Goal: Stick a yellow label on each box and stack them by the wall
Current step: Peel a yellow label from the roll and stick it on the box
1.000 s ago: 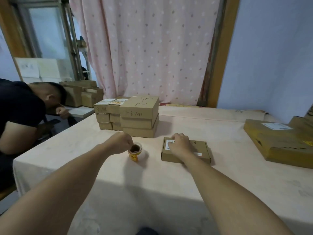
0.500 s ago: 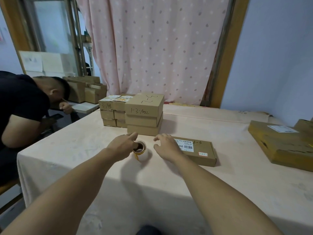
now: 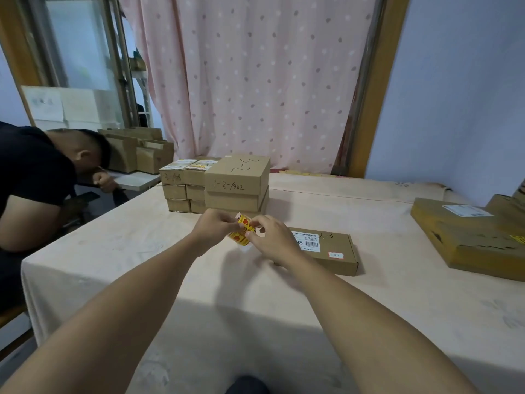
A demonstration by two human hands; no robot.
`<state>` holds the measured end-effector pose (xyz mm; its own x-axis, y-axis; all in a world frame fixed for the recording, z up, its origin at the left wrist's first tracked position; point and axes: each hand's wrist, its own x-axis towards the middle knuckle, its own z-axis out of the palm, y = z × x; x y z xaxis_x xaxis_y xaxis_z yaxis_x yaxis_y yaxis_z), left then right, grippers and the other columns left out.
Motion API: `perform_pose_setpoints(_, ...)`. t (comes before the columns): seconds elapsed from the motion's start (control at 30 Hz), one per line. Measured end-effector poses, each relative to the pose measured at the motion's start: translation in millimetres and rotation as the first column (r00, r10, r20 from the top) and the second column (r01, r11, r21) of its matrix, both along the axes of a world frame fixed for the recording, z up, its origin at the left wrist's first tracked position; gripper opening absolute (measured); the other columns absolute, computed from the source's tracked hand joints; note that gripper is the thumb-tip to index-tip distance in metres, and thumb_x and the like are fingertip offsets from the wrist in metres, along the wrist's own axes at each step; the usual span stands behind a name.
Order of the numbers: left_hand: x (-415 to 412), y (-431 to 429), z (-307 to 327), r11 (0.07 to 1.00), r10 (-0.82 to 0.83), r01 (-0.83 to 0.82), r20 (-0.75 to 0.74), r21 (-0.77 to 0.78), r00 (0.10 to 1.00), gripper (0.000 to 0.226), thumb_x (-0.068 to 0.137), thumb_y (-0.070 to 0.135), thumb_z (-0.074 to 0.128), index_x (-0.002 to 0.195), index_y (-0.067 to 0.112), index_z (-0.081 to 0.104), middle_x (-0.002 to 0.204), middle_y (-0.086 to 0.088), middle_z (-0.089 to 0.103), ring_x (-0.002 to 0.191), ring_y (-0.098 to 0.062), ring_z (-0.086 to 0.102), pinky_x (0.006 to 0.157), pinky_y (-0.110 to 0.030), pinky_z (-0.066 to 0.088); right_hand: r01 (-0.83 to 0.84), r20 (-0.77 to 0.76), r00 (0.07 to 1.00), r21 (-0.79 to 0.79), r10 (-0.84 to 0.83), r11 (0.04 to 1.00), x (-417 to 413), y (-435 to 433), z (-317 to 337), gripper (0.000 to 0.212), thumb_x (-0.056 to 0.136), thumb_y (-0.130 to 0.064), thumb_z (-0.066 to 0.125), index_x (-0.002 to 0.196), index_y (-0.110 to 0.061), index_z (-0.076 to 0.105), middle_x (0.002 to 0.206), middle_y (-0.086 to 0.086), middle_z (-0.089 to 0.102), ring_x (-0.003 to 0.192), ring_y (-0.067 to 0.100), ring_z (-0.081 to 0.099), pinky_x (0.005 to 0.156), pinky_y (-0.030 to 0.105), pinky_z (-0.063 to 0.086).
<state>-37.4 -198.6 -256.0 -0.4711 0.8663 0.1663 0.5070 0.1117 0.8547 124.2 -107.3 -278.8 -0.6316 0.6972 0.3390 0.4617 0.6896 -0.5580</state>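
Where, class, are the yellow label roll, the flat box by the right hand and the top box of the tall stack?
yellow label roll (image 3: 243,226), head view, its printed wrap.
flat box (image 3: 331,247), head view, its top face.
top box (image 3: 241,167), head view, its lid.

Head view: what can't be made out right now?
All head view:
- Label roll: mostly covered by left hand and right hand; whether a label is peeled is unclear.
- Flat box: one end hidden behind right hand; sticker print too small.
- Large box: cut off by the right frame edge.
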Motion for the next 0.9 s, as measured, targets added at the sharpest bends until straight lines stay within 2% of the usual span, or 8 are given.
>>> perform_pose_setpoints(0.1, 12, 1, 8, 0.999, -0.038, 0.034, 0.135, 0.031, 0.99, 0.016, 0.085, 0.023, 0.08, 0.075, 0.01, 0.08, 0.067, -0.003, 0.066, 0.062, -0.012, 0.055, 0.061, -0.026, 0.041, 0.004, -0.003, 1.0, -0.003, -0.004, 1.0, 3, 0, 0, 0.026, 0.089, -0.042, 0.068, 0.112, -0.031, 0.064, 0.117, -0.011, 0.064, 0.108, 0.014, 0.059, 0.088, 0.038, 0.05)
perform_pose_setpoints(0.17, 18, 2, 13, 0.997, -0.072, 0.068, 0.173, 0.031, 0.982, 0.019, 0.086, 0.021, 0.079, 0.083, 0.002, 0.079, 0.068, 0.002, 0.068, 0.058, 0.0, 0.06, 0.058, -0.014, 0.044, 0.026, -0.023, 0.999, -0.007, -0.026, 1.0, 5, 1, 1, 0.024, 0.088, -0.042, 0.068, 0.109, -0.031, 0.064, 0.114, -0.011, 0.067, 0.105, 0.015, 0.06, 0.086, 0.038, 0.051)
perform_pose_setpoints(0.23, 19, 3, 13, 0.993, -0.119, 0.118, 0.168, 0.016, 0.979, 0.015, 0.084, 0.015, 0.079, 0.087, 0.001, 0.08, 0.073, -0.002, 0.071, 0.061, 0.0, 0.06, 0.06, -0.01, 0.045, 0.049, -0.056, 0.997, -0.017, -0.05, 0.999, 9, 2, 2, 0.023, 0.089, -0.045, 0.068, 0.106, -0.03, 0.066, 0.11, -0.011, 0.069, 0.102, 0.015, 0.061, 0.082, 0.036, 0.052)
perform_pose_setpoints(0.33, 19, 2, 13, 0.989, -0.147, 0.147, 0.105, 0.008, 0.984, 0.006, 0.082, 0.007, 0.079, 0.087, 0.005, 0.081, 0.079, -0.01, 0.072, 0.069, -0.01, 0.059, 0.066, -0.017, 0.045, 0.065, -0.057, 0.996, -0.042, -0.068, 0.997, 15, 3, 4, 0.025, 0.088, -0.048, 0.07, 0.105, -0.03, 0.069, 0.106, -0.011, 0.071, 0.1, 0.013, 0.061, 0.08, 0.033, 0.051)
perform_pose_setpoints(0.47, 17, 9, 7, 0.994, -0.112, 0.111, -0.035, -0.014, 0.993, 0.004, 0.078, 0.017, 0.082, 0.078, 0.022, 0.082, 0.078, -0.018, 0.071, 0.067, -0.017, 0.05, 0.065, -0.031, 0.037, 0.081, -0.046, 0.995, -0.099, -0.086, 0.992, 19, 4, 2, 0.029, 0.083, -0.05, 0.072, 0.103, -0.03, 0.07, 0.102, -0.014, 0.071, 0.101, 0.013, 0.063, 0.084, 0.034, 0.053)
perform_pose_setpoints(0.67, 26, 12, 0, 0.997, -0.063, 0.074, -0.275, 0.032, 0.959, 0.007, 0.08, 0.023, 0.081, 0.086, 0.019, 0.083, 0.075, -0.006, 0.074, 0.068, -0.015, 0.056, 0.058, -0.027, 0.04, 0.098, -0.09, 0.99, -0.093, -0.107, 0.991, 22, 1, 8, 0.035, 0.084, -0.06, 0.067, 0.102, -0.031, 0.068, 0.098, -0.013, 0.074, 0.097, 0.011, 0.065, 0.084, 0.035, 0.055)
perform_pose_setpoints(0.8, 31, 12, 0, 0.996, -0.058, 0.074, -0.299, 0.042, 0.953, 0.011, 0.082, 0.026, 0.081, 0.087, 0.016, 0.082, 0.074, -0.003, 0.073, 0.065, -0.012, 0.054, 0.055, -0.027, 0.038, 0.115, -0.077, 0.99, -0.04, -0.118, 0.993, 27, 1, 12, 0.026, 0.091, -0.052, 0.064, 0.101, -0.029, 0.071, 0.099, -0.008, 0.076, 0.096, 0.017, 0.066, 0.079, 0.034, 0.054)
perform_pose_setpoints(0.9, 29, 14, 0, 0.998, -0.047, 0.058, -0.284, 0.032, 0.958, 0.01, 0.082, 0.018, 0.081, 0.091, 0.014, 0.082, 0.077, 0.0, 0.072, 0.068, -0.016, 0.055, 0.057, -0.027, 0.04, 0.121, -0.097, 0.987, -0.059, -0.126, 0.991, 31, 4, 12, 0.025, 0.093, -0.049, 0.063, 0.101, -0.027, 0.072, 0.099, -0.007, 0.075, 0.095, 0.016, 0.066, 0.078, 0.032, 0.053)
